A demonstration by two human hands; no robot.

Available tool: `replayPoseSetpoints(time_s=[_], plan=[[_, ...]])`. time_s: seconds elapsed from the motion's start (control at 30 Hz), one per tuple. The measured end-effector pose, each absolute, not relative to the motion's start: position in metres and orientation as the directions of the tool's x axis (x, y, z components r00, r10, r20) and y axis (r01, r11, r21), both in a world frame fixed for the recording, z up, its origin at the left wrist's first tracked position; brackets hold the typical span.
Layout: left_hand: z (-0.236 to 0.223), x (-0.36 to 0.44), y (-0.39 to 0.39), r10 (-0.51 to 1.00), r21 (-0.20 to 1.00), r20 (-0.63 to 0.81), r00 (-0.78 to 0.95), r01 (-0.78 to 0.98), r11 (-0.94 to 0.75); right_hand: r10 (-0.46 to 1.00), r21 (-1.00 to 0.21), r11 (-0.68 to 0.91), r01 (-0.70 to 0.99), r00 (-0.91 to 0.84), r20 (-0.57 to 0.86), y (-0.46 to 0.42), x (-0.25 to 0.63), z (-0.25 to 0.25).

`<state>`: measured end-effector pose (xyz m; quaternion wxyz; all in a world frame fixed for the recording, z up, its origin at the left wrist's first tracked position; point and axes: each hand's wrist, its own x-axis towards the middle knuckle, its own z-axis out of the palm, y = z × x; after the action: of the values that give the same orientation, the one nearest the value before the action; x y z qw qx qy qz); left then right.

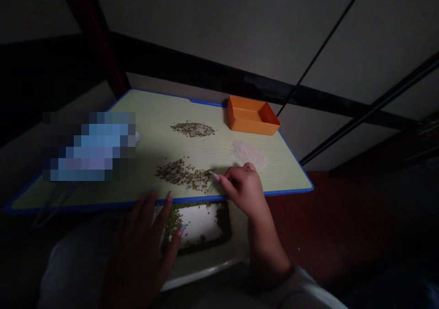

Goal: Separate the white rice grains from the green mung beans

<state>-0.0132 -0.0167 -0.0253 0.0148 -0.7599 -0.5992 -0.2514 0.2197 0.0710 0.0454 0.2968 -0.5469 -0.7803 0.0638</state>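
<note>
My left hand (147, 226) has its fingers spread at the near edge of the pale board (151, 112), holding nothing. Below that edge, beside its thumb, is a white tray (202, 222) with small green beans around its inside. My right hand (245, 185) is curled, one fingertip pointing left at the right end of the nearer pile of green beans (187, 175). Anything inside its closed fingers is hidden. Just beyond this hand is a pile of white grains (248, 152). Farther back lies a mixed pile of green beans and pale grains (194, 129).
An orange open box (252, 119) stands at the board's back right corner. A blurred-out bluish object (99, 146) covers the left part of the board. The board has a blue rim (291, 191). A wall (206, 25) rises close behind it; the light is dim.
</note>
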Motion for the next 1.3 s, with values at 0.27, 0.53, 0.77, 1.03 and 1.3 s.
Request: replayPoseSetpoints(time_s=[0.27,0.53,0.77,1.03,1.3], plan=[[-0.0289,-0.0183,-0.0143,0.893,0.227,0.403,0.199,0.924,-0.308,0.901,-0.388,0.339,0.857,-0.177,0.395,0.0739,0.2198,0.0432],[-0.0276,-0.0168,-0.0155,0.903,0.236,0.384,0.194,0.925,-0.299,0.896,-0.41,0.362,0.837,-0.19,0.402,0.0717,0.2192,0.0444],[-0.0275,-0.0183,-0.015,0.905,0.237,0.373,0.202,0.923,-0.303,0.899,-0.407,0.359,0.84,-0.194,0.393,0.0707,0.2205,0.0445],[-0.0254,-0.0203,-0.0175,0.918,0.247,0.341,0.204,0.922,-0.297,0.881,-0.431,0.429,0.794,-0.264,0.393,0.0704,0.221,0.0452],[-0.0257,-0.0146,-0.0142,0.902,0.241,0.393,0.18,0.926,-0.29,0.882,-0.371,0.407,0.835,-0.252,0.399,0.0727,0.2195,0.0452]])
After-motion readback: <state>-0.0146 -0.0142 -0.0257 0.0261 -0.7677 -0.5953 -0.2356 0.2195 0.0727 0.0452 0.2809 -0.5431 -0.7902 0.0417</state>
